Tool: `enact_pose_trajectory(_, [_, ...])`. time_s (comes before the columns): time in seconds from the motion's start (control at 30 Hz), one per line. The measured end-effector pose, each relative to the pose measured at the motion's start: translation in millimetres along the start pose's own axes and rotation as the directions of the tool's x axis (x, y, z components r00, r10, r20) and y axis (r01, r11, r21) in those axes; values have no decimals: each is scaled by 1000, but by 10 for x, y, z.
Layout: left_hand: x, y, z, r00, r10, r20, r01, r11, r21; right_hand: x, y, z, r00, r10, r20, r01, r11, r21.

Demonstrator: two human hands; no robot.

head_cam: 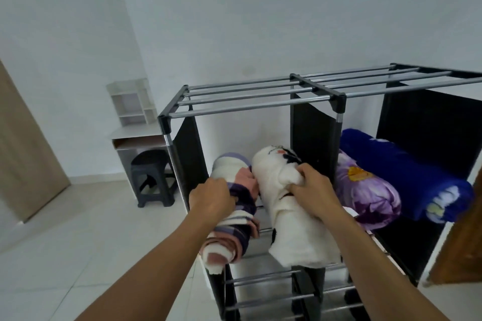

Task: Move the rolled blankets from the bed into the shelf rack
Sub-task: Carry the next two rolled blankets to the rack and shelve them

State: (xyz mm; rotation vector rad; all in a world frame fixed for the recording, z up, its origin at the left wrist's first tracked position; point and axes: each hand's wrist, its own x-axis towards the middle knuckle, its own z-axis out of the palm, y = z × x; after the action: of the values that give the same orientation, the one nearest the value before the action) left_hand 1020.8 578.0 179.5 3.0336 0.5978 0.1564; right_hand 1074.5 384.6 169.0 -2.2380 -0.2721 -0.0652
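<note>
Left hand [212, 197]: fingers curled shut over the top of the plaid roll [233, 210], gripping the fabric about halfway along it.
Right hand [311, 190]: fingers pinched closed on a bunched fold of the white roll [292, 212], near its far half.
Where the rolls are: both lie side by side, touching, on the rail shelf in the left bay of the shelf rack [317, 87]; their near ends stick out past the front rail.
Already stowed: purple floral roll [365, 191] and blue roll [407, 174] in the right bay, beyond the black divider panel [313, 135]; they also overhang toward the near side.
Step, as judged: seating the two left-bay rolls deeper.
Risk, tip-out: near ends overhang open rails; let go now and the weight may carry either roll off the front to the tiled floor [78, 229].
Risk, unrolling: the right hand holds only a loose fold, so a pull there may peel a layer instead of shifting the whole roll.
Risk, sag: shelf is spaced bars, not a board; soft fabric may droop between them and snag when pushed.
Risk, crowding: the two rolls fill the bay's width; shoving one may drag its neighbour or bulge the side panel.
Bed: not in view.
</note>
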Motion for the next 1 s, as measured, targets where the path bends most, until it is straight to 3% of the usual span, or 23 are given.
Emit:
enact_pose_trajectory(0.1, [14, -38, 102, 996, -10, 88, 8, 1000, 21, 37, 25, 163, 994, 29, 105, -15, 990, -140])
enact_pose_trajectory(0.23, [131, -66, 88, 989, -25, 148, 25, 1000, 0, 111, 37, 266, 986, 122, 117, -90, 965, -247])
enact_pose_trajectory(0.4, [368, -62, 22, 988, -92, 123, 107, 987, -122, 206, -23, 333, 967, 156, 203, -77, 932, -353])
enact_pose_trajectory(0.6, [480, -54, 265, 909, -196, 369, 312, 905, -288, 270, 53, 374, 979, 157, 126, -90, 902, -421])
enact_pose_trajectory(0.83, [583, -11, 179, 971, -179, 161, 202, 969, -143, 433, 38, 244, 995, 100, 29, -91, 970, -227])
enact_pose_trajectory(1.0, [621, -12, 182, 983, -157, 91, 169, 975, -145, 508, -19, 266, 999, 49, -14, -51, 966, -253])
